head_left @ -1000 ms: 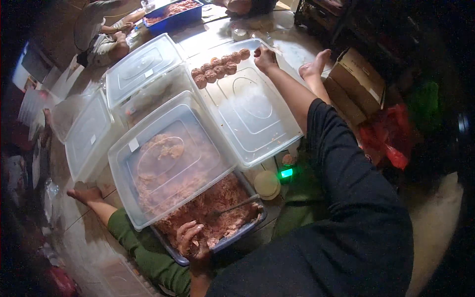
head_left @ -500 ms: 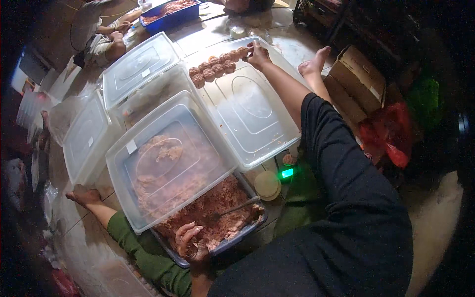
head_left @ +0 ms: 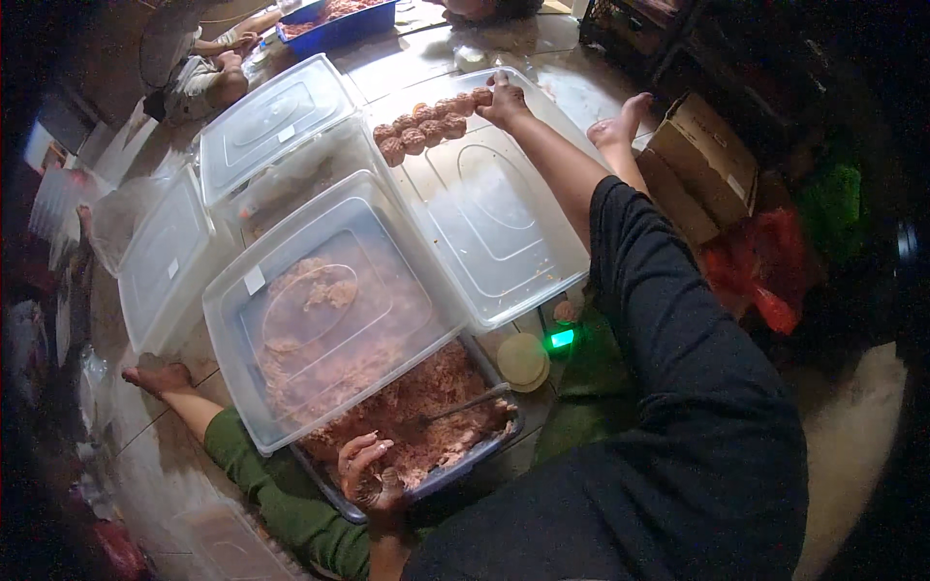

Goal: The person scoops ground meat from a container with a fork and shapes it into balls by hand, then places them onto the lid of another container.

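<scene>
My left hand is curled, palm up, over the blue-grey tub of reddish minced mixture; what it holds is hard to make out. A translucent lid covers the tub's far part, and a long-handled utensil rests in it. My right hand reaches to the far edge of a translucent tray, fingers closed on the end ball of two rows of lumpy brown balls. A round pale disc lies near a small device with a glowing green display.
Lidded translucent boxes stand left. At the far left a co-worker sits by a blue tub. A cardboard box, red bag and dark rack are right; my bare feet frame the containers.
My right hand, first a loose fist just beyond the row, has moved slightly left and up onto the end ball, fingers closing there. My left hand has barely moved.
</scene>
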The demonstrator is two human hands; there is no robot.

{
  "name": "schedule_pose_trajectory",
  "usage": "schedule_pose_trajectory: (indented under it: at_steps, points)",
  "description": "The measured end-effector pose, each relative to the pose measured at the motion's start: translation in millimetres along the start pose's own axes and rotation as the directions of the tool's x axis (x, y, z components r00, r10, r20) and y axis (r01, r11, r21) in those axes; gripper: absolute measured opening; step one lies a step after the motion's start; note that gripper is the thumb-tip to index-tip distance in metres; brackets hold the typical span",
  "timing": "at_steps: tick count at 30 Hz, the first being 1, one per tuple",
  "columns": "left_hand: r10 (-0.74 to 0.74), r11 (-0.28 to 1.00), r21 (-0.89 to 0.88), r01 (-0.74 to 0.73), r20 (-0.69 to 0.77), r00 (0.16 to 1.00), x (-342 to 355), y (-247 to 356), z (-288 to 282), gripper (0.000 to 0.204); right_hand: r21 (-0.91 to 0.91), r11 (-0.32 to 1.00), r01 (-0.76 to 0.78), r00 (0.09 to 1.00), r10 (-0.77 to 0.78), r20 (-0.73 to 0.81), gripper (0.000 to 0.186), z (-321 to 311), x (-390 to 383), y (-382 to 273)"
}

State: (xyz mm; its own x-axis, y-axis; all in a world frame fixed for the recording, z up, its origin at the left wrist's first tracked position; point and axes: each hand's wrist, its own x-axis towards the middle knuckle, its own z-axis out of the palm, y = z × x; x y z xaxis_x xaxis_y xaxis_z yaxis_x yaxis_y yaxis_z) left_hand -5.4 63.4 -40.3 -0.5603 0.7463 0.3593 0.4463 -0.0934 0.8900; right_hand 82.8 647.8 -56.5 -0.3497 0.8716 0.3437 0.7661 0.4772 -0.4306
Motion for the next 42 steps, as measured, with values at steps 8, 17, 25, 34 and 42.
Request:
schedule_pose_trajectory:
  at_steps: [8, 17, 25, 34, 42]
  points:
    - [0.056, 0.998, -0.006, -0.056, 0.019, 0.998, 2, 5, -5, 0.028, 0.119, 0.985, -0.123, 0.992, 0.12, 0.033, 0.052, -17, -11, -1]
    - [0.06, 0.998, -0.039, -0.058, 0.052, 0.997, 4, 9, -4, 0.015, 0.133, 0.989, -0.061, 0.997, 0.055, 0.049, 0.055, -20, 0, 23]
    - [0.141, 0.967, 0.193, -0.165, 0.129, 0.981, -18, 22, 5, 0.017, 0.642, 0.766, -0.032, 0.798, -0.367, 0.477, 0.017, -169, -193, -62]
    - [0.163, 0.976, 0.116, -0.183, 0.164, 0.973, -34, 31, 39, 0.024, 0.04, 0.994, 0.103, 0.747, -0.104, 0.656, 0.025, -101, -366, -39]
    - [0.172, 0.956, 0.168, -0.239, 0.339, 0.925, -52, 75, 52, 0.021, 0.157, 0.951, 0.266, 0.798, -0.308, 0.518, 0.018, -59, -381, -28]
